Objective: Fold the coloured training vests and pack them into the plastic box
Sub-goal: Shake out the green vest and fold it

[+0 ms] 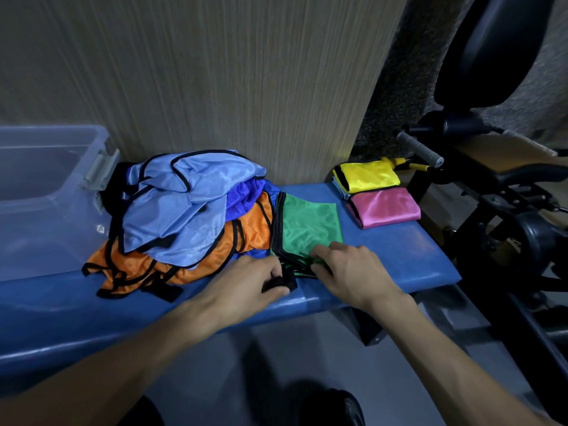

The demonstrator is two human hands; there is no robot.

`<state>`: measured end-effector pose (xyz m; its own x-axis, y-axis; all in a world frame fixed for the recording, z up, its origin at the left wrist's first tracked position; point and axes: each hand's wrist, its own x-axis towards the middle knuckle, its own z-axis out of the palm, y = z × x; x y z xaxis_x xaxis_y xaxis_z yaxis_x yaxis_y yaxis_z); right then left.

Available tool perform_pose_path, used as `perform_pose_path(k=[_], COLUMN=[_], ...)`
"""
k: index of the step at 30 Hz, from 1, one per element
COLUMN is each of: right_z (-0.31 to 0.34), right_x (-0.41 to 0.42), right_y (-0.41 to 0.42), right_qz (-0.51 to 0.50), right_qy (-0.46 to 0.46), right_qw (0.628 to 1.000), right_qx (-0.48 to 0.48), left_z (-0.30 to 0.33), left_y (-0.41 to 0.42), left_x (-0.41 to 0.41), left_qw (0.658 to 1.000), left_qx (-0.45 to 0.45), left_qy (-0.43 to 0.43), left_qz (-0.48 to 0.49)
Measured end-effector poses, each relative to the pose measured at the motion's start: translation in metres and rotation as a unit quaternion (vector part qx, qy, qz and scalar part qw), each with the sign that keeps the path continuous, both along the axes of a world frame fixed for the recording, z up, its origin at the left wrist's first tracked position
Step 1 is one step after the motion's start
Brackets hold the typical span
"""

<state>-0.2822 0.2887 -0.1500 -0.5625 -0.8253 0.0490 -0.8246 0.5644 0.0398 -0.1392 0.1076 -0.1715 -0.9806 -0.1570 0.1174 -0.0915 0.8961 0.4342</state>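
Head view: both hands work on the green vest [309,230] at 5 o'clock of the loose pile [190,216] on the blue worktop [399,250]. The left hand [255,282] pinches its black strap, the right hand [347,269] presses its near edge with fairly straight fingers. Tuck the strap inside, keep edges aligned. The plastic box [46,192] waits at 9 o'clock.
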Motion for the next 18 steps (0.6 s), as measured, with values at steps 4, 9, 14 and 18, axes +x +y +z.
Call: perform_pose_path(k=[4, 9, 14, 18], right_z=[0.01, 0.01, 0.009, 0.011], right_x=[0.012, 0.016, 0.019, 0.021], right_y=[0.005, 0.003, 0.003, 0.0], right_qz=[0.019, 0.026, 0.032, 0.043], right_qy=[-0.014, -0.018, -0.009, 0.0], right_qw=[0.999, 0.998, 0.996, 0.993], right_qx=[0.033, 0.063, 0.085, 0.107], left_z=[0.002, -0.003, -0.018, -0.019], left_y=[0.021, 0.048, 0.05, 0.039], left_x=[0.004, 0.001, 0.001, 0.001], left_qw=[0.998, 0.977, 0.971, 0.974], left_qx=[-0.055, -0.212, -0.235, -0.207], left_qy=[-0.009, -0.004, 0.049, 0.09], left_qz=[0.002, 0.017, -0.004, -0.028])
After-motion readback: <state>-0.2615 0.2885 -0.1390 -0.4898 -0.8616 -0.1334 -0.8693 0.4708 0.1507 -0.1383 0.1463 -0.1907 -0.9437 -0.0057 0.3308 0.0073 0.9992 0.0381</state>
